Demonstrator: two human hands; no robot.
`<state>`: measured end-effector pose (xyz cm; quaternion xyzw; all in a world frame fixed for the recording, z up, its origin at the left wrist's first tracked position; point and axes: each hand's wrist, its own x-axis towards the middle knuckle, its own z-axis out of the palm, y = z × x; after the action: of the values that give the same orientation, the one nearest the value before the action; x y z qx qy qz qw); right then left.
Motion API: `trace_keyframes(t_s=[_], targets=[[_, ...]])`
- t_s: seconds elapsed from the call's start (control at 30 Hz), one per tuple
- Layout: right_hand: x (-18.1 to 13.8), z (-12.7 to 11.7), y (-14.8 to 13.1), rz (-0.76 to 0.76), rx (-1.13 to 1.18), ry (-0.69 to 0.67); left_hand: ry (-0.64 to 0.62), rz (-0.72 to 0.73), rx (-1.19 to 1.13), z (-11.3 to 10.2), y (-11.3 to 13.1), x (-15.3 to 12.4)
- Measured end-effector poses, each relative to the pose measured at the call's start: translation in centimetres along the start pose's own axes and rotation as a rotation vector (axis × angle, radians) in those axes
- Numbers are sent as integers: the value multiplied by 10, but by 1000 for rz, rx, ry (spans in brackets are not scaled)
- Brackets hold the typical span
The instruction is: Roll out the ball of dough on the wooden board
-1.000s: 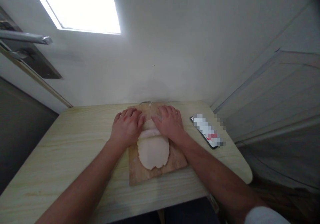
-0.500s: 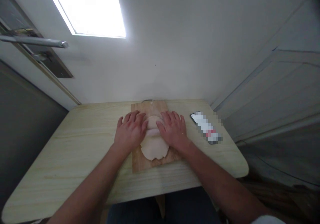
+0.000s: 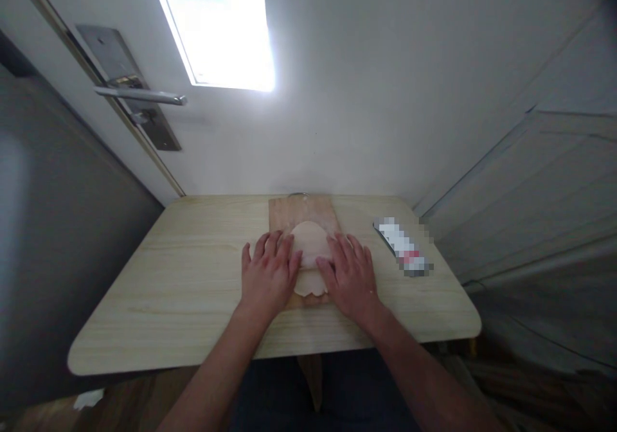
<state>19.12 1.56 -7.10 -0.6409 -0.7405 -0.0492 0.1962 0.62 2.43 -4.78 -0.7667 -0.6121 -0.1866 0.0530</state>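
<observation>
A flat, roundish sheet of pale dough with a ragged near edge lies on a wooden cutting board. Across the dough runs a pale rolling pin, visible only between my thumbs. My left hand presses on its left end, fingers bent forward over it. On the other end rests my right hand, in much the same pose. Both palms hide the ends of the pin and the sides of the dough.
The light wooden table stands against a white door with a metal handle and a bright window pane. To the right of the board lies a phone, its screen blurred out.
Both hands have rolled the pin toward me over the dough, so more dough shows beyond it and less on the near side. The camera view has shifted left.
</observation>
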Motion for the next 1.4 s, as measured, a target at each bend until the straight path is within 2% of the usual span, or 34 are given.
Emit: trace_keyframes(t_s=[0.4, 0.6, 0.9, 1.1, 1.4], targets=[[-50, -13, 6, -47, 43, -23, 12, -4, -31, -5, 14, -50], [-79, -16, 6, -66, 34, 20, 1, -3, -40, -5, 17, -73], [-110, -16, 2, -90, 34, 59, 73, 35, -45, 0, 19, -105], [-106, -11, 1, -94, 8, 84, 61, 32, -9, 3, 18, -100], [-74, -2, 4, -85, -17, 84, 34, 15, -7, 4, 13, -61]])
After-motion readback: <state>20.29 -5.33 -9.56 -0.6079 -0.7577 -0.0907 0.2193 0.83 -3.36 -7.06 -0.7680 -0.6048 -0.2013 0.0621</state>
